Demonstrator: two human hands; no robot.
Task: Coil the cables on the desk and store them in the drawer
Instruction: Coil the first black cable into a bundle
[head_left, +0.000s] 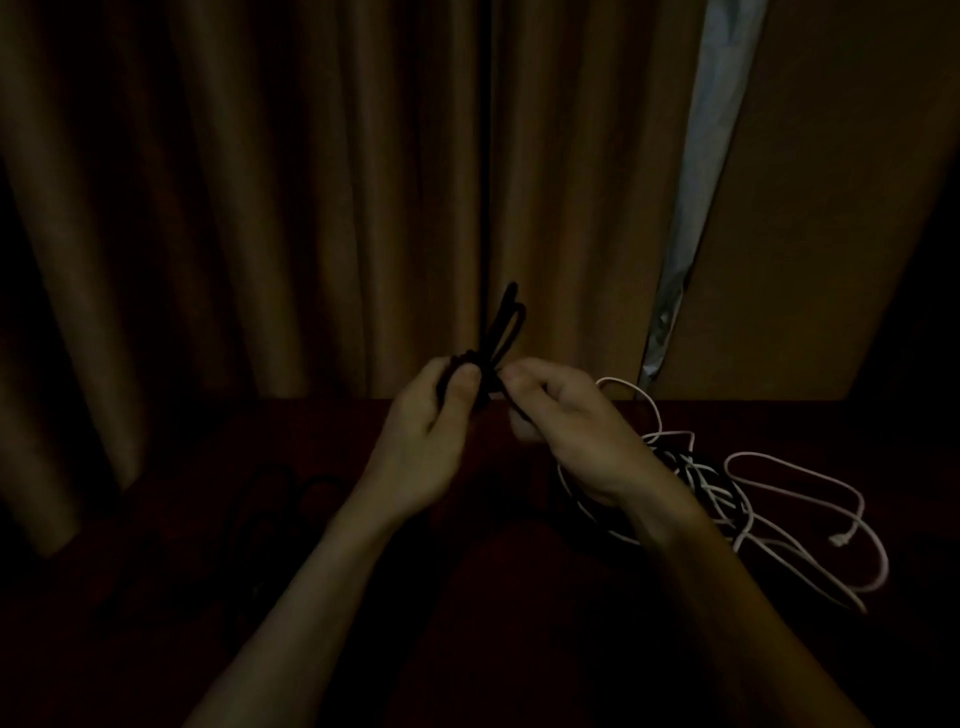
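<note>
at the centre of the frame, your left hand (434, 415) grips a folded bundle of thin black cable (501, 332), and your right hand (566, 426) pinches its loose end. loose white cables (800, 499) lie tangled on the dark red desk (291, 431), lower right.

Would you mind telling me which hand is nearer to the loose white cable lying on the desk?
Right. The right hand is just left of the white cable, its wrist overlapping the loops in view; the left hand is farther left, gripping the black cable bundle.
</note>
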